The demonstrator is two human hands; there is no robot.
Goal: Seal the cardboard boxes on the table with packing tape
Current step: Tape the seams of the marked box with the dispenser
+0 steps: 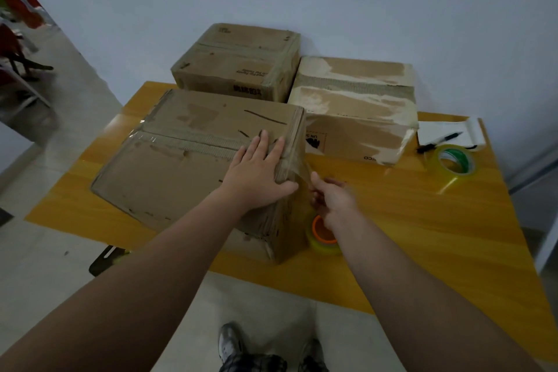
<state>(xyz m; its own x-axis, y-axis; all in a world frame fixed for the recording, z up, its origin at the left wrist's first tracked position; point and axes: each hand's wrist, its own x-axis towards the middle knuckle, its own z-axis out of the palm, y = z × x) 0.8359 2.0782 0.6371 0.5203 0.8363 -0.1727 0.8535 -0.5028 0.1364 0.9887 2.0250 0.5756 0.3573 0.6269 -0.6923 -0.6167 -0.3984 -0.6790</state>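
**Asker:** Why is your left hand [259,172] flat on the near box [187,166]?

**Me:** Its fingers are straight and press the top by the right edge, so the flaps can't lift and the box won't slide on the tabletop [407,220]; my right hand [332,199], blurred, pinches the loose end of the tape strip [297,164] hanging over that edge; I'd judge it's to be drawn down the side.

**Asker:** And the roll?

**Me:** The orange-cored roll [323,235] sits just beside the box, under my right wrist, handy for the next strip; the green-cored roll [454,164] lies well apart.
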